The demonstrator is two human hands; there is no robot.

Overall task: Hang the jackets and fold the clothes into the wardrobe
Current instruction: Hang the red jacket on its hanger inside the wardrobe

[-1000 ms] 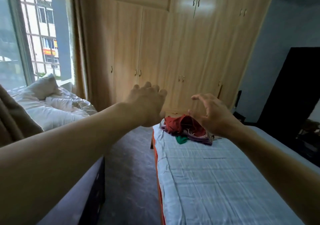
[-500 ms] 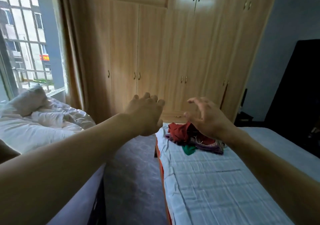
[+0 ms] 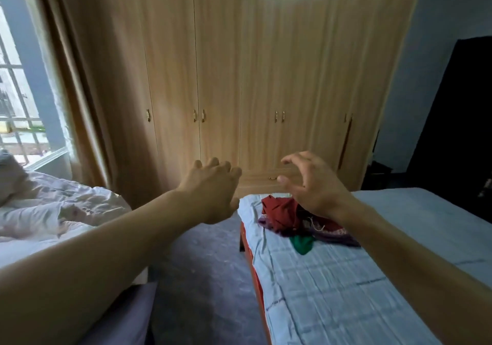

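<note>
Both forearms reach out over the near end of the bed (image 3: 332, 291), whose pale blue sheet lies flat and bare here. Farther along the bed, the left hand (image 3: 213, 190) hangs off its left edge above the floor, fingers loosely together and holding nothing; the right hand (image 3: 311, 185) hovers over the bed's far end, fingers spread and curled, also empty. Just under that right hand sits the pile of clothes (image 3: 292, 219) (red on top, purple beneath, a green piece poking toward the near side), crumpled together at the bed's far left corner. Beyond the bed's foot stands the wardrobe (image 3: 213, 78), all doors shut. A one-handed grab at this tangle would likely drag neighbouring garments off the bed's edge onto the floor.
</note>
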